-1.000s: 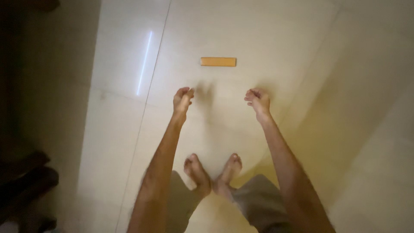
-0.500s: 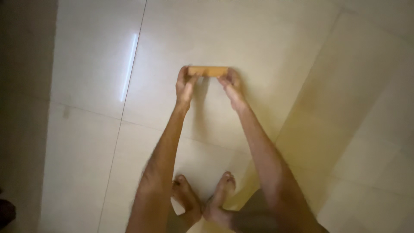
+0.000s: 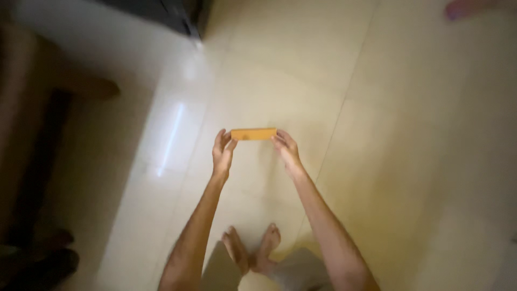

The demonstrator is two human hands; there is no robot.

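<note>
A flat orange block [image 3: 253,133], long and narrow, is held level above the pale tiled floor. My left hand [image 3: 222,152] grips its left end with the fingers pointing up. My right hand [image 3: 286,151] grips its right end the same way. Both arms reach forward from the bottom of the view. My bare feet [image 3: 252,251] stand together on the tiles below the arms.
Dark wooden furniture [image 3: 37,134] fills the left side, with a dark shape [image 3: 37,264] low at the bottom left. A dark object [image 3: 161,13] stands at the top. Part of another person's foot [image 3: 463,8] shows at the top right corner.
My hands reached the orange block on the floor, took it by both ends and lifted it. The view has swung, bringing furniture in at the left.
</note>
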